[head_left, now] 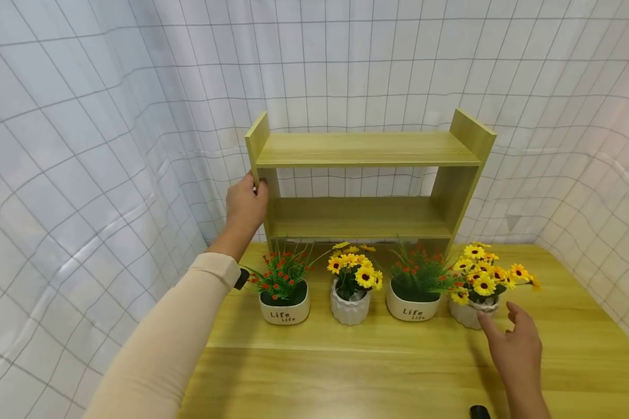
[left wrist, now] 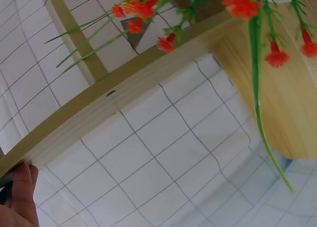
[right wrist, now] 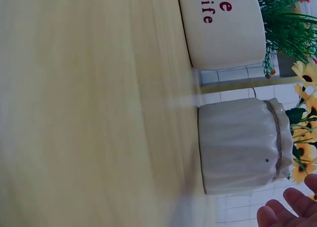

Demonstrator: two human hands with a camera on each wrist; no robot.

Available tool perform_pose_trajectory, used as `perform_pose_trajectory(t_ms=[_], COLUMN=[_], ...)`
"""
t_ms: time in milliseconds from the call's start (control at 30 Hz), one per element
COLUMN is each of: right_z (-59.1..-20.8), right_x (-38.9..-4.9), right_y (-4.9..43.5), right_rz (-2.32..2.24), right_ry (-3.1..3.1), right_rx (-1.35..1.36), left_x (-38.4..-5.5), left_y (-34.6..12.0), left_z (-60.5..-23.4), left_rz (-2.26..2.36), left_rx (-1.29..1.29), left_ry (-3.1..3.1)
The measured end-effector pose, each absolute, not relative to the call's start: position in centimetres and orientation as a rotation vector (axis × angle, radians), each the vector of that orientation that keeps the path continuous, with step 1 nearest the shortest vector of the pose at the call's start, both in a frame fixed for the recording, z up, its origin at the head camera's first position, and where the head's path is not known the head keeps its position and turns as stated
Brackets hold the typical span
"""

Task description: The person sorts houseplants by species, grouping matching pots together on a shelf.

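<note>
My left hand (head_left: 245, 203) grips the left side panel of a two-tier wooden shelf (head_left: 367, 152), thumb in front and fingers behind. In the left wrist view, the fingers (left wrist: 22, 192) show at the low end of the panel (left wrist: 74, 108). On the right, my right hand (head_left: 516, 346) is held with relaxed, parted fingers and holds nothing. Its thumb is right at a white ruffled pot (head_left: 466, 314) of yellow sunflowers (head_left: 484, 285). The right wrist view has this pot (right wrist: 237, 148) standing on the table, twine round its neck, fingertips (right wrist: 270, 214) beside it.
Three more potted plants stand in a row before the shelf: a "Life" pot (head_left: 285, 314) with red flowers, a ruffled sunflower pot (head_left: 350, 308), and another "Life" pot (head_left: 413, 308). Grid-patterned curtain (head_left: 346, 75) surrounds the wooden table (head_left: 314, 378). A black object (head_left: 479, 412) shows at the bottom edge.
</note>
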State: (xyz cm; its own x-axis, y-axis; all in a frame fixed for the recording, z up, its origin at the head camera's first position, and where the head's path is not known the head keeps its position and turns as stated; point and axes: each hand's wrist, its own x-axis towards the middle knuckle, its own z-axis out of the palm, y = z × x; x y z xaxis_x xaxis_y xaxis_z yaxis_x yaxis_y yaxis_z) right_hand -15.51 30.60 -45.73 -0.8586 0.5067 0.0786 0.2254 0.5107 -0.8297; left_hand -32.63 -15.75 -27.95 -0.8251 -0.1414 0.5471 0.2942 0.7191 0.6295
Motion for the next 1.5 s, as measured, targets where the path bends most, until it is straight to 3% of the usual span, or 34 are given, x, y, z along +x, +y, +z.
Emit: perform_pose_trajectory(t_ms=[700, 1500], right_z=[-47.9, -49.0], right_x=[-18.0, -19.5], right_y=[30.7, 30.3], right_rz=[1.712, 1.696], right_ry=[-2.241, -2.148], right_rx=[-0.689, -0.559], left_x=[-32.3, -32.3], left_y=[-16.0, -16.0], left_z=[-28.1, -27.9], left_rz=[-0.983, -0.922], left_rx=[-0.146, -0.137], left_ry=[-2.346, -2.381])
